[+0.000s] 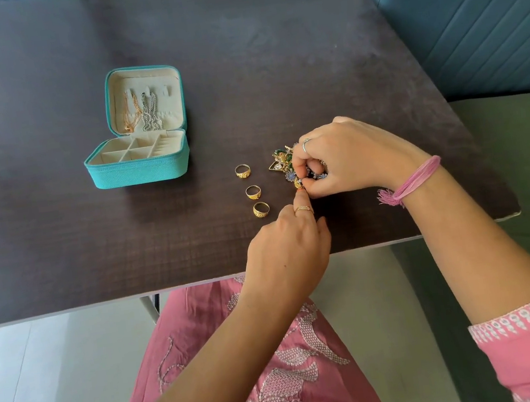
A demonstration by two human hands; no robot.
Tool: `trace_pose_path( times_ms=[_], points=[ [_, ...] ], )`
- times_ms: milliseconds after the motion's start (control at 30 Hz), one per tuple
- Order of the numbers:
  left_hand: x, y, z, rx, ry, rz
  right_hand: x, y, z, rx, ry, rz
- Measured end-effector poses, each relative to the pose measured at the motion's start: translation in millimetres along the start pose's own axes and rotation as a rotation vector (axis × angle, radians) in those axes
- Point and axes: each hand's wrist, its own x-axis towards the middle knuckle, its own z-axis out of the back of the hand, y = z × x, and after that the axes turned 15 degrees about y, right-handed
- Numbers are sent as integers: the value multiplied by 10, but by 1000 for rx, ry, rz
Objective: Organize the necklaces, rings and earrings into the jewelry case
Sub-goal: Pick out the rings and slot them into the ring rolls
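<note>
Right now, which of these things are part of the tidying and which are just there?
Part of the job: case, two necklaces hung in its lid, three gold rings, earring pile, both hands (left, right).

Just there: table, pink wrist thread.

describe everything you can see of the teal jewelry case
The jewelry case is a small, square, teal box with a fabric-like outside and cream lining. It stands open on the dark table, lid upright. A gold necklace and a silver necklace hang inside the lid. The base has square compartments and ring slots, seemingly empty. Neither hand touches it.
</note>
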Motion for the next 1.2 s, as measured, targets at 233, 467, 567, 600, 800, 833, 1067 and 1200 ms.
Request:
trace_pose_path(
  times_ms=[233,467,567,600,800,833,1067,1200],
  points=[
    [-4,-32,-3,-66,-5,-24,-48,-74,7,270,29,5],
    [37,-37,8,-9,64,13,-53,-220,78,500,35,-43],
    [93,-40,31,12,101,38,-26,-276,81,513,38,-68],
    [111,-39,31,6,115,48,-21,-289,81,510,40,-78],
    [128,-45,27,-21,124,57,-39,-331,66,485,42,-116],
    [122,-47,34,-24,122,57,-58,-333,68,493,30,-120],
    [62,-9,59,-100,97,9,-356,0,-84,603,-292,-137],
    [26,27,76,-219,104,-62,-389,177,-403,620,-318,-177]
  ],
)
